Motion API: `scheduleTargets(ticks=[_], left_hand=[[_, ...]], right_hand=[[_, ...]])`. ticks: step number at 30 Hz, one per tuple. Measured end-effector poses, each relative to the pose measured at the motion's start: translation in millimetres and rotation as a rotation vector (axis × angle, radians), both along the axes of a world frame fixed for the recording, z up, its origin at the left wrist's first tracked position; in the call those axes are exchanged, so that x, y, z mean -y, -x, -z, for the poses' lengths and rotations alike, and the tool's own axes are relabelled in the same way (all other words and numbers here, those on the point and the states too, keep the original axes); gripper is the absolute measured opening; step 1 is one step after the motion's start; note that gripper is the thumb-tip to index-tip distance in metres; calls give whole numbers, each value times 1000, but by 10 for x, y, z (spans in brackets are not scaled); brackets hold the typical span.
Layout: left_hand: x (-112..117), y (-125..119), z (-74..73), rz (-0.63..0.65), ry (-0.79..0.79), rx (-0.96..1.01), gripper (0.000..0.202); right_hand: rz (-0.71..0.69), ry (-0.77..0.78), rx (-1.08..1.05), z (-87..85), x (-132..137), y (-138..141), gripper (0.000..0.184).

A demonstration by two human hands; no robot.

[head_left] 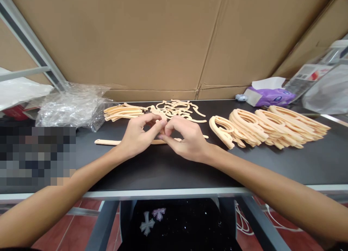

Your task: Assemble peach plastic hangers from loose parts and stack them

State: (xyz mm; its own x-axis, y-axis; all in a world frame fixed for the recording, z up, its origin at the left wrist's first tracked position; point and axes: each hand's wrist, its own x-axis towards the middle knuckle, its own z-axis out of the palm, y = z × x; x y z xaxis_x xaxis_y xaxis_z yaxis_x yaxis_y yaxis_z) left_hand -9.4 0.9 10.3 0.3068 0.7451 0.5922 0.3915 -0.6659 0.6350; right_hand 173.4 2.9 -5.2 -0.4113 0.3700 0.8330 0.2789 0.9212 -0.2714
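My left hand [141, 133] and my right hand [187, 136] meet above the middle of the black table. Fingertips of both are pinched close together on a small beige curved piece [160, 113], mostly hidden by the fingers. Under and behind the hands lies a long beige strip [106, 142] with a hole near its left end; its middle is partly covered. Just beyond them is a loose heap of thin wavy beige pieces [176, 107]. A stack of straighter beige strips [123, 112] lies to the left of that heap.
Rows of stacked beige looped pieces [247, 126] lie on the right of the table [168, 175]. Behind them sits a purple tissue pack [274, 96]. Clear plastic bags [72, 106] are piled at the left. A cardboard wall [136, 40] closes off the back.
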Motion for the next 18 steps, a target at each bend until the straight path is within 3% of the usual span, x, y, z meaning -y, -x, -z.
scheduleTargets(ticks=[5, 8, 13, 16, 18], left_hand=[[-21, 2, -36, -10, 54, 82, 25], [-108, 66, -48, -74, 46, 156, 22], [-258, 210, -74, -166, 40, 164, 20], [-304, 254, -80, -204, 35, 112, 18], [-325, 269, -74, -212, 21, 86, 19]], right_hand=[[21, 46, 59, 21, 1, 15, 23], [103, 118, 188, 47, -4, 8, 9], [193, 222, 518, 80, 16, 16, 27], [211, 205, 603, 78, 21, 39, 28], [253, 116, 618, 62, 18, 47, 28]])
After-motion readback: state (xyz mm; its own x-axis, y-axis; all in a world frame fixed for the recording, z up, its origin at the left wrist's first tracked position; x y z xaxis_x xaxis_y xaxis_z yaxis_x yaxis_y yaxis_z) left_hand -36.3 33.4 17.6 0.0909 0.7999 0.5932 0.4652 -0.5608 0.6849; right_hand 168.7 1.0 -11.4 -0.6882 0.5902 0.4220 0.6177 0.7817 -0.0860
